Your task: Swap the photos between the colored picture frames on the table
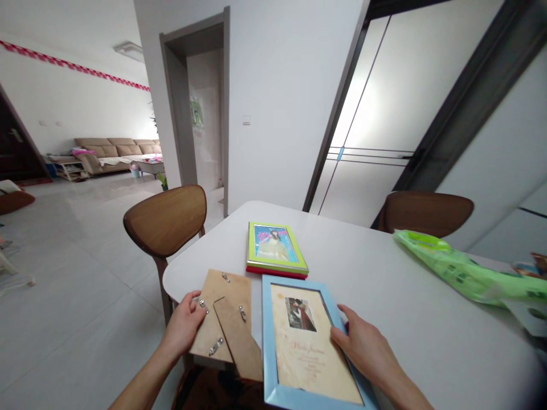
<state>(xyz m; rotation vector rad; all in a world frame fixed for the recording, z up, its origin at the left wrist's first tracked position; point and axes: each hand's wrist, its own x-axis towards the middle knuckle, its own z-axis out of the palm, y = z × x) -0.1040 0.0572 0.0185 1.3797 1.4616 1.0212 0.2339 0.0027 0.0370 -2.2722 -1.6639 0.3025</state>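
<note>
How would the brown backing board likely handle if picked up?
Probably stiff: the board looks flat and straight-edged. Likely light for its size, since it seems thin. Its stand might swing out, as it looks like a separate flap.

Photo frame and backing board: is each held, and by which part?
Right hand: the blue photo frame, by its right edge. Left hand: the brown backing board, by its left edge.

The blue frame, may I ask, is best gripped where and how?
I would take the blue frame by its long right border, right hand coming from the right: that straight, narrow strip suits a pinch, and the brown backing board crowds the left side.
</note>
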